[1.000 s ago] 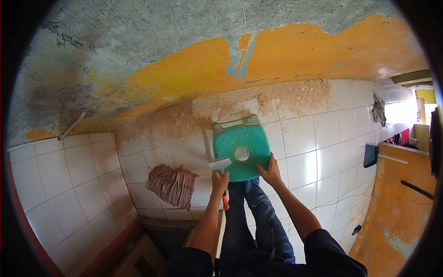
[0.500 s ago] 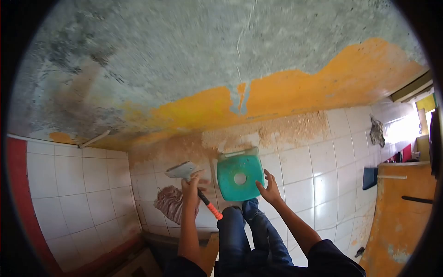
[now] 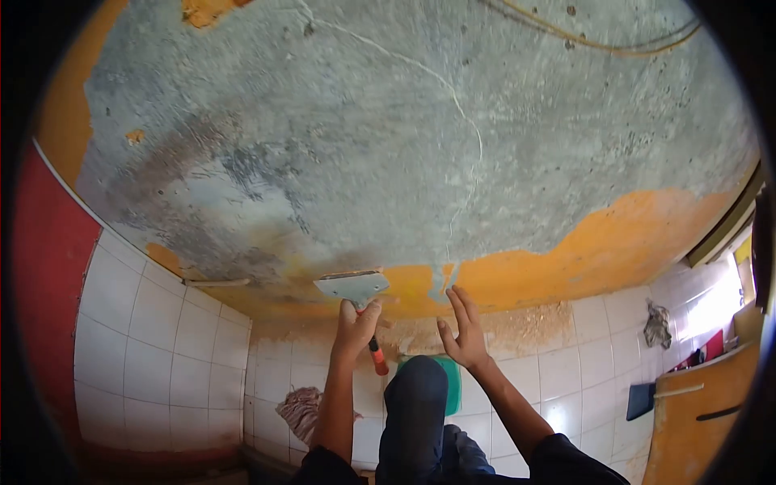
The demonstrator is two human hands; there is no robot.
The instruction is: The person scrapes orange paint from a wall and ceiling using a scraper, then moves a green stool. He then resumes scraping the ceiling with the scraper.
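Observation:
My left hand [image 3: 354, 333] is closed around the handle of a wide-bladed scraper [image 3: 352, 285]. The blade points up at the wall and overlaps the lower edge of the bare grey patch in this view; the black and orange-red handle slants down below the hand. My right hand [image 3: 466, 338] is raised with fingers apart, holding nothing, in front of the orange paint [image 3: 558, 263] low on the wall. Beneath my hands is a green plastic stool [image 3: 454, 390], largely hidden behind my bent knee [image 3: 415, 396].
The grey wall [image 3: 347, 153] has a long pale crack. Paint debris [image 3: 533, 325] lies along its foot on the white tiled floor [image 3: 517, 380]. A crumpled striped cloth [image 3: 301, 411] is at left; a dark rag [image 3: 658, 325] and blue dustpan-like object [image 3: 641, 401] are at right.
The view has tilted up to show more wall. Both hands have risen toward the wall, the left bringing the scraper along. My knee now covers much of the stool.

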